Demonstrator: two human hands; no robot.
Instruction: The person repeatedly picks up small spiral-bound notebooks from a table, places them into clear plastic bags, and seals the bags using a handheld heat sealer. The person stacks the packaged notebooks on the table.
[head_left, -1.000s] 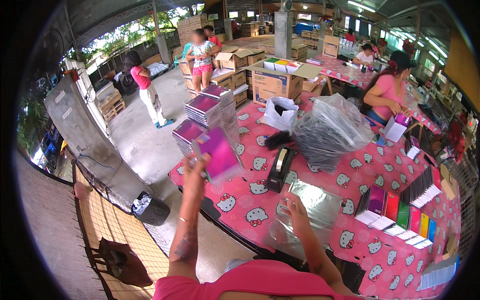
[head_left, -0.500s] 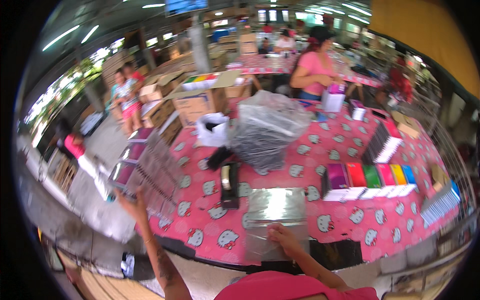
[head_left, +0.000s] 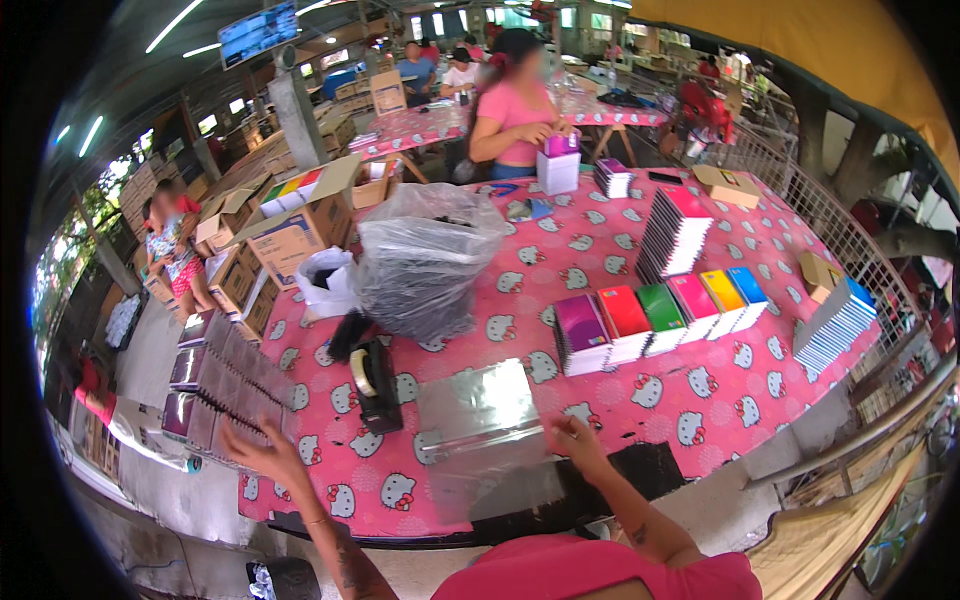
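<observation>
My left hand (head_left: pixel 268 458) is open, fingers spread, beside the near end of several rows of stacked spiral-bound notebooks (head_left: pixel 213 372) with dark purple covers at the table's left edge. Whether its fingertips touch them is unclear. By the right edge of a pile of clear plastic bags (head_left: pixel 475 405) is my right hand (head_left: pixel 582 447), its fingers curled in a pinch. What it pinches, if anything, cannot be made out. The bags lie on the pink patterned tablecloth, and their near part is blurred. A black tape dispenser (head_left: pixel 378 385) stands between the notebooks and bags.
Past the dispenser sit a large plastic-wrapped bundle (head_left: pixel 430 265) and a white bag (head_left: pixel 325 280). Coloured notebook stacks (head_left: pixel 650 325) and a blue-topped stack (head_left: pixel 838 325) are on the right. Cardboard boxes (head_left: pixel 300 230) stand far left. Across the table a person (head_left: pixel 515 115) handles purple notebooks.
The view has swung right, so the table's things sit further left. My right hand has shifted from over the plastic bags to their right edge. My left hand stays by the purple notebooks.
</observation>
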